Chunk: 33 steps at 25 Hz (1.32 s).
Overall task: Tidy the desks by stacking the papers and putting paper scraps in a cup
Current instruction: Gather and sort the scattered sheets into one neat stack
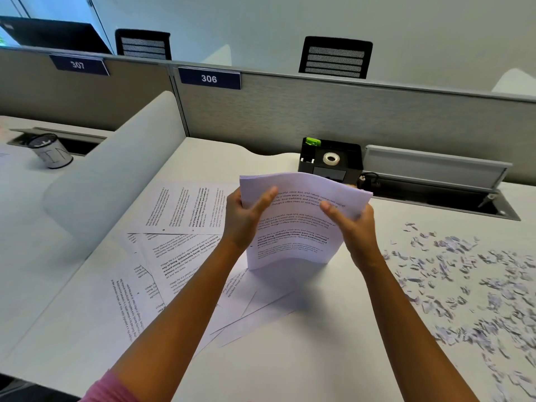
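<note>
A: What is seen nearest, below the hands?

B: Loose sheets (185, 274) are spread flat on the desk (304, 358), under and to the left of the left hand (243, 219).

A: And what is held?

B: A stack (293, 224) is gripped between both hands. It is stood upright, its lower edge set on the desk and bowed, its top curled away. The left hand is curled round the stack's left edge, thumb laid across the printed front. The right hand (352, 224) is curled round the right edge, thumb pressed on the front too.

A: The scraps?

B: Scraps (464, 288) are scattered over the desk to the right of the right hand, well apart from the stack.

A: Farther out?

B: A tape dispenser (330, 161) is seen just beyond the stack. A cup (52, 152) is stood far to the left of the left hand, on the next desk, past the divider (116, 169).
</note>
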### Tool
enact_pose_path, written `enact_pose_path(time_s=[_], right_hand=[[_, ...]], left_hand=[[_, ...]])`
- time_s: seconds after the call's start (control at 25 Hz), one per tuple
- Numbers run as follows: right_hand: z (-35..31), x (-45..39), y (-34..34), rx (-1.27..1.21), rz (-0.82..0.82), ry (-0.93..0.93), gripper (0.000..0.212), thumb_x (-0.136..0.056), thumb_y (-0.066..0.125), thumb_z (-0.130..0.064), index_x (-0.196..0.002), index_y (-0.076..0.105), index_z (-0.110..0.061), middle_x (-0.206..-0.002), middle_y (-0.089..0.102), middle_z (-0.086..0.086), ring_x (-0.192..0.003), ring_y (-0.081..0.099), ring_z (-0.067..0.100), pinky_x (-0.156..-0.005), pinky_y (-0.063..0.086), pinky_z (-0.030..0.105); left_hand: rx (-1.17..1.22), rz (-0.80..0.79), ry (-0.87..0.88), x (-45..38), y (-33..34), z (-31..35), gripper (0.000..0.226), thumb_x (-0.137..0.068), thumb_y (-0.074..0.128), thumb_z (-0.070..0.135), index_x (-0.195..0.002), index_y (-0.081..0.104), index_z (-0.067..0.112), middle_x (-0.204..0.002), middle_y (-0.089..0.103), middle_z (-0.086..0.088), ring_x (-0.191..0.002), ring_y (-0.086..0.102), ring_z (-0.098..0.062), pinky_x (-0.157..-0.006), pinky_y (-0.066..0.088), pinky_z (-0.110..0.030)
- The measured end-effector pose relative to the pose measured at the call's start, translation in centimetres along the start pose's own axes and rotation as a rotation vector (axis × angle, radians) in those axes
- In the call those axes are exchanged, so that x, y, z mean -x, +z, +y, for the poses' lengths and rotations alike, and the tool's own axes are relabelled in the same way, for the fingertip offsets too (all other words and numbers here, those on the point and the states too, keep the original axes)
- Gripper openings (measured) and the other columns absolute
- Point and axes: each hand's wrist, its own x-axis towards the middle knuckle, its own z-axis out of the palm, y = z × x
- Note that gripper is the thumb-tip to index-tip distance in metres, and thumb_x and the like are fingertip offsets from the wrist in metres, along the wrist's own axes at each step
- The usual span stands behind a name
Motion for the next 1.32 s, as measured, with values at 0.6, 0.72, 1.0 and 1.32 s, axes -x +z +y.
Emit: enact_pose_path(time_s=[0.6, 0.72, 1.0, 1.32], right_hand=[[8.4, 2.9, 0.0, 0.001, 0.019, 0.213, 0.045, -0.083, 0.075, -0.005, -0.124, 0.061, -0.017, -0.114, 0.07, 0.005, -0.1, 0.069, 0.023, -0.08, 0.061, 0.036], [9.4, 3.3, -0.1, 0.009, 0.003, 0.214, 0.046, -0.083, 0.073, -0.003, -0.122, 0.06, -0.022, -0.113, 0.069, 0.002, -0.1, 0.069, 0.017, -0.076, 0.06, 0.03], [9.8, 1.2, -1.0, 0.029, 0.061, 0.255, 0.016, -0.093, 0.065, -0.022, -0.109, 0.066, -0.022, -0.101, 0.075, -0.005, -0.09, 0.073, 0.016, -0.076, 0.061, 0.032], [13.8, 2.5, -2.9, 0.01, 0.111, 0.343, 0.02, -0.095, 0.064, -0.021, -0.113, 0.069, -0.015, -0.109, 0.074, 0.005, -0.101, 0.071, 0.027, -0.092, 0.055, 0.046]], left_hand=[[-0.051, -0.042, -0.172, 3.4, -0.9, -7.6, 0.045, -0.072, 0.084, 0.017, -0.108, 0.063, 0.033, -0.106, 0.07, 0.007, -0.098, 0.069, -0.023, -0.077, 0.059, -0.029], [-0.044, -0.031, -0.203, 4.6, -0.9, -9.1, 0.041, -0.076, 0.081, 0.01, -0.105, 0.063, 0.035, -0.104, 0.07, 0.011, -0.097, 0.069, -0.018, -0.075, 0.058, -0.023], [-0.177, -0.127, -0.312, 2.4, -1.2, -7.6, 0.03, -0.074, 0.084, 0.028, -0.095, 0.063, 0.033, -0.091, 0.068, 0.018, -0.081, 0.069, -0.001, -0.063, 0.057, -0.017], [-0.506, 0.137, -0.256, -1.1, -4.0, -11.4, 0.058, -0.084, 0.069, 0.051, -0.129, 0.053, 0.018, -0.127, 0.06, 0.001, -0.118, 0.057, -0.019, -0.096, 0.051, -0.035]])
